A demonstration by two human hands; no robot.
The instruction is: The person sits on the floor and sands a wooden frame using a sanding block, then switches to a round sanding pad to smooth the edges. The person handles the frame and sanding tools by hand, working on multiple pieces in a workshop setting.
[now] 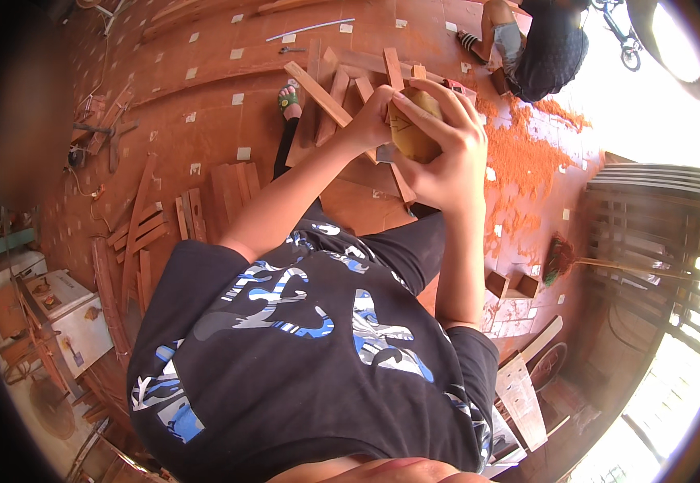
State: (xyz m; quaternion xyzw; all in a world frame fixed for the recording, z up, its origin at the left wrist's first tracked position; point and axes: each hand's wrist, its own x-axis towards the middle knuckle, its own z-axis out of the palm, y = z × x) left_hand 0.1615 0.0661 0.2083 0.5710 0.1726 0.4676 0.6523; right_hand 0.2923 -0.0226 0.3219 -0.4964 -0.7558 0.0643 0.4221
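Note:
Raised in front of me is a yellowish-tan rounded thing (416, 133) with thin dark marks on its face; its kind I cannot make out. My right hand (453, 149) curves round its right side, fingers over the top and thumb below. At its left edge, my left hand (372, 119) is closed against it, with the fingertips partly hidden. Beyond and under my hands, several reddish wooden strips (318, 94) lie crossed over one another. A darker wooden board (350, 197) shows below my left forearm, close to my legs.
Another person (555, 52) crouches at the upper right, near orange sawdust (519, 161). Stacked wooden pieces (233, 185) lie to my left, beyond a white box-like machine (68, 310). On the right are a broom (561, 258), a small open wooden box (519, 286) and slatted frames (648, 209).

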